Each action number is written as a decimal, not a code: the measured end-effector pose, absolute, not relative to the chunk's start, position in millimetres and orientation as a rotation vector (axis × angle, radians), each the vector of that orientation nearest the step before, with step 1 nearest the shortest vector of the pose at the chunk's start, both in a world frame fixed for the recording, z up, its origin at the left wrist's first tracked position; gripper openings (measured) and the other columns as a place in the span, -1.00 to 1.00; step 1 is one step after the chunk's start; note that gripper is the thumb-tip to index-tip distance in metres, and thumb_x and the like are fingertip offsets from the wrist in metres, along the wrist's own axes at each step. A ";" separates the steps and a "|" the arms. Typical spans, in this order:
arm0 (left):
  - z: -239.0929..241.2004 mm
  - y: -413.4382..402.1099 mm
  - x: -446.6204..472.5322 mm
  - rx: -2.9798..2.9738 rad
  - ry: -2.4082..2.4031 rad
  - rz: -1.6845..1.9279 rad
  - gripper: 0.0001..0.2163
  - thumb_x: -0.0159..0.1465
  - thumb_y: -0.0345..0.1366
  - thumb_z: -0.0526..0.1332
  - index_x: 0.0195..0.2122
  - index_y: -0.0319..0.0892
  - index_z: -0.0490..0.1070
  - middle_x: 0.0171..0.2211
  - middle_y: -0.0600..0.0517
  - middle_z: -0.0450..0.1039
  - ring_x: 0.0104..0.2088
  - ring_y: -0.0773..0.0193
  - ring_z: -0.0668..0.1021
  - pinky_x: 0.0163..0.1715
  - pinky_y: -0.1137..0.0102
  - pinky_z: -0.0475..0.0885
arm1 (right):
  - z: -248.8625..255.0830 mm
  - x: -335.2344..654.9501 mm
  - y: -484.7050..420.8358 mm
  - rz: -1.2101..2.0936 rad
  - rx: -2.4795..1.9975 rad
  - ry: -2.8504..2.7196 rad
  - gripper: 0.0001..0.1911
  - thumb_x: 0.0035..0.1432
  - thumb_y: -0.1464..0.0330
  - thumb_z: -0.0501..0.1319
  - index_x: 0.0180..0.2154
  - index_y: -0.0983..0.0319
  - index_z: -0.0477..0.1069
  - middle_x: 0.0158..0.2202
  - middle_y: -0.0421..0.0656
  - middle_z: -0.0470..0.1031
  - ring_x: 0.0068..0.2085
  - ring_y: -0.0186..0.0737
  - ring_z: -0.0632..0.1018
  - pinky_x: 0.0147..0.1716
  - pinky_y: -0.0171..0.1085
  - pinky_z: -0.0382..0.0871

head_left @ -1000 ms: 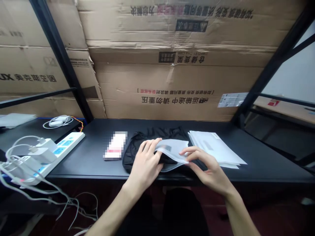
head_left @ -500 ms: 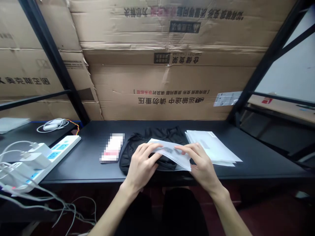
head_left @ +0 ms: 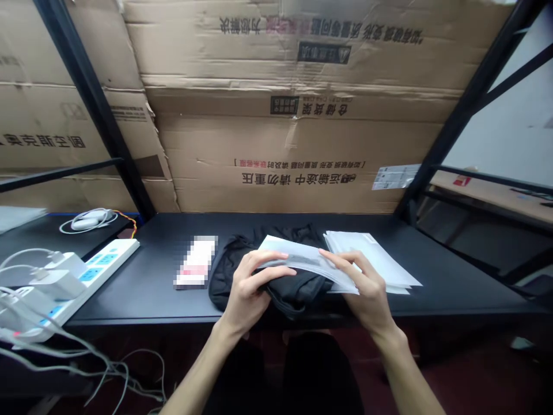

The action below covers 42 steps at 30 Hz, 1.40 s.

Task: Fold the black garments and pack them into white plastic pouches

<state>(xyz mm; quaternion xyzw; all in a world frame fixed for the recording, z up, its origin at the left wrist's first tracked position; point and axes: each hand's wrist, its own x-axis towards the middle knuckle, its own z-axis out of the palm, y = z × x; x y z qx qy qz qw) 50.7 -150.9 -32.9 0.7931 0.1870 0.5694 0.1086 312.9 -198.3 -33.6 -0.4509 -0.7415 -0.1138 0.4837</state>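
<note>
A thin bundle of white sheets (head_left: pixel 307 253) is held bowed over a crumpled black cloth (head_left: pixel 298 288); whether the sheets are paper or plastic I cannot tell. At the bundle's left edge, my left hand (head_left: pixel 253 283) is closed, its fingers on top and the thumb hidden or partly below. My right hand (head_left: pixel 367 288) grips the right end, with the index finger stretched along the top. The cloth lies on the black table (head_left: pixel 173 308) beneath the bundle and bulges out at its near side. Behind my right hand lies a stack of similar white sheets (head_left: pixel 380 259).
Left of the cloth lies a blurred-out flat item (head_left: pixel 196 262). A white power strip (head_left: pixel 101 265) with plugs and trailing cables (head_left: pixel 99 357) runs along the left edge. Cardboard (head_left: pixel 276 132) walls the back; black metal posts (head_left: pixel 103 109) stand at both sides.
The bundle has shifted slightly right and is bowed more. My right hand has moved right along with it, and more of the black cloth shows bunched below the bundle.
</note>
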 end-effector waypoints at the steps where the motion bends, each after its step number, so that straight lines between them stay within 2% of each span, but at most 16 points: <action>1: -32.5 -151.3 51.0 2.292 0.521 1.665 -0.66 0.40 -0.57 0.22 -0.01 0.01 0.66 0.08 -0.05 0.62 0.13 0.09 0.58 0.17 0.12 0.49 | -34.2 313.9 -197.9 -0.280 -1.103 -1.804 -0.44 0.41 0.51 0.18 0.31 -0.05 0.47 -0.12 -0.10 0.48 -0.12 -0.11 0.57 -0.11 -0.10 0.55; 5: -31.3 -157.0 53.2 2.065 0.366 1.665 -0.80 0.41 -0.41 0.28 -0.05 -0.03 0.65 -0.06 -0.02 0.70 0.09 0.05 0.64 0.28 0.05 0.40 | -38.1 316.6 -195.3 -0.244 -1.136 -1.783 -0.29 0.29 0.63 0.07 0.33 -0.03 0.46 -0.10 -0.09 0.47 -0.10 -0.11 0.56 -0.10 -0.12 0.53; 8: -31.8 -164.1 56.8 1.826 0.488 1.680 -0.84 0.36 -0.36 0.32 -0.08 -0.07 0.66 -0.09 0.00 0.72 0.02 0.04 0.69 0.32 0.03 0.40 | -38.1 316.7 -194.0 -0.216 -1.156 -1.724 -0.25 0.20 0.64 0.07 0.30 -0.02 0.49 -0.13 -0.11 0.47 -0.14 -0.14 0.55 -0.10 -0.14 0.52; 11: -32.7 -165.9 58.2 1.510 0.820 1.644 -0.83 0.29 -0.26 0.37 -0.11 -0.13 0.65 -0.14 -0.03 0.71 -0.07 0.00 0.71 0.09 0.11 0.60 | -34.2 320.1 -195.1 -0.176 -1.209 -1.657 -0.36 0.21 0.56 0.14 0.23 0.00 0.56 -0.19 -0.14 0.48 -0.20 -0.13 0.54 -0.13 -0.13 0.52; 14: -31.5 -157.6 53.1 1.287 1.024 1.643 -0.74 0.24 -0.11 0.41 -0.16 -0.17 0.60 -0.24 -0.04 0.68 -0.14 -0.02 0.70 -0.11 0.19 0.65 | -30.6 334.6 -195.3 -0.003 -1.287 -1.510 -0.63 0.24 0.40 0.24 0.03 0.08 0.67 -0.22 -0.12 0.56 -0.17 -0.07 0.59 -0.15 -0.12 0.55; 16: -29.2 -148.3 46.3 1.256 1.108 1.630 -0.69 0.25 -0.06 0.41 -0.12 -0.16 0.58 -0.18 -0.05 0.67 -0.07 -0.03 0.69 -0.02 0.18 0.63 | -28.8 351.5 -192.3 0.195 -1.344 -1.249 -0.78 0.21 0.25 0.34 -0.15 0.16 0.68 -0.24 -0.09 0.62 -0.18 -0.03 0.63 -0.21 -0.12 0.58; 18: -26.6 -139.2 38.7 1.256 1.142 1.550 -0.66 0.29 -0.05 0.39 -0.03 -0.15 0.56 -0.05 -0.08 0.66 0.06 -0.03 0.65 0.11 0.16 0.57 | -25.4 371.9 -186.8 0.389 -1.350 -0.932 -0.72 0.09 0.16 0.45 -0.24 0.20 0.65 -0.27 -0.06 0.66 -0.23 -0.02 0.66 -0.27 -0.13 0.62; 20: -24.8 -132.7 32.4 1.209 1.123 1.378 -0.62 0.32 -0.03 0.37 0.05 -0.12 0.53 0.06 -0.12 0.62 0.13 -0.06 0.62 0.13 0.12 0.56 | -19.3 392.3 -181.1 0.505 -1.299 -0.748 -0.66 0.02 0.17 0.50 -0.20 0.22 0.64 -0.25 -0.03 0.69 -0.24 -0.01 0.69 -0.27 -0.12 0.65; 22: -24.3 -129.6 28.7 1.123 1.096 1.211 -0.56 0.32 0.00 0.37 0.14 -0.09 0.48 0.13 -0.18 0.58 0.13 -0.11 0.62 0.03 0.09 0.60 | -11.3 409.4 -177.4 0.508 -1.270 -0.691 -0.67 0.05 0.20 0.47 -0.17 0.23 0.61 -0.22 0.01 0.69 -0.21 0.03 0.71 -0.25 -0.09 0.67; 24: -24.8 -129.0 27.8 1.062 1.098 1.135 -0.50 0.31 0.01 0.38 0.19 -0.06 0.43 0.18 -0.20 0.55 0.12 -0.12 0.63 -0.05 0.10 0.63 | -4.3 421.2 -177.0 0.426 -1.259 -0.652 -0.67 0.13 0.16 0.41 -0.15 0.23 0.59 -0.16 0.04 0.69 -0.14 0.07 0.71 -0.14 -0.01 0.67; 27: -26.3 -129.6 29.4 1.026 1.109 1.136 -0.45 0.28 0.02 0.41 0.22 -0.05 0.39 0.21 -0.22 0.52 0.10 -0.08 0.65 -0.11 0.17 0.64 | -2.0 429.4 -182.0 0.059 -1.346 -0.801 -0.63 0.29 0.13 0.32 0.00 0.22 0.57 0.03 0.07 0.65 0.08 0.10 0.65 0.17 0.05 0.51; 29: -26.8 -130.0 30.7 1.005 1.107 1.134 -0.43 0.28 0.04 0.42 0.22 -0.08 0.38 0.18 -0.23 0.54 0.05 -0.06 0.67 -0.15 0.20 0.64 | -8.6 431.7 -186.6 -0.242 -1.446 -1.120 -0.63 0.37 0.25 0.22 0.14 0.20 0.55 0.19 0.08 0.57 0.23 0.07 0.56 0.31 0.03 0.35; 31: -26.8 -130.3 31.3 0.989 1.107 1.125 -0.43 0.27 0.06 0.42 0.20 -0.10 0.39 0.13 -0.22 0.57 0.00 -0.03 0.69 -0.18 0.22 0.65 | -22.0 433.9 -190.0 -0.403 -1.541 -1.475 -0.52 0.35 0.41 0.11 0.23 0.14 0.52 0.30 0.05 0.48 0.31 0.08 0.49 0.35 0.09 0.29; 33: -26.9 -130.7 31.0 0.988 1.102 1.116 -0.42 0.26 0.07 0.42 0.20 -0.09 0.39 0.09 -0.20 0.60 -0.03 -0.01 0.70 -0.20 0.23 0.65 | -40.0 436.7 -191.6 -0.406 -1.643 -1.740 -0.42 0.30 0.47 0.06 0.27 0.09 0.50 0.34 0.03 0.44 0.30 0.14 0.50 0.29 0.21 0.37; 36: -27.6 -131.2 29.6 1.012 1.095 1.106 -0.41 0.25 0.07 0.43 0.21 -0.08 0.38 0.12 -0.19 0.58 0.01 -0.02 0.69 -0.19 0.24 0.65 | -66.4 441.2 -191.7 -0.286 -1.734 -1.971 -0.43 0.28 0.45 0.08 0.27 0.12 0.51 0.29 0.03 0.52 0.24 0.19 0.56 0.20 0.26 0.47; 42: -27.8 -133.3 25.9 0.973 1.075 1.131 -0.29 0.25 0.00 0.47 0.34 0.00 0.20 0.21 -0.23 0.53 0.01 -0.02 0.71 -0.13 0.18 0.66 | -78.5 444.9 -193.8 -0.061 -1.647 -2.076 -0.42 0.35 0.41 0.05 0.32 0.05 0.47 0.35 -0.07 0.48 0.32 0.07 0.52 0.31 0.22 0.38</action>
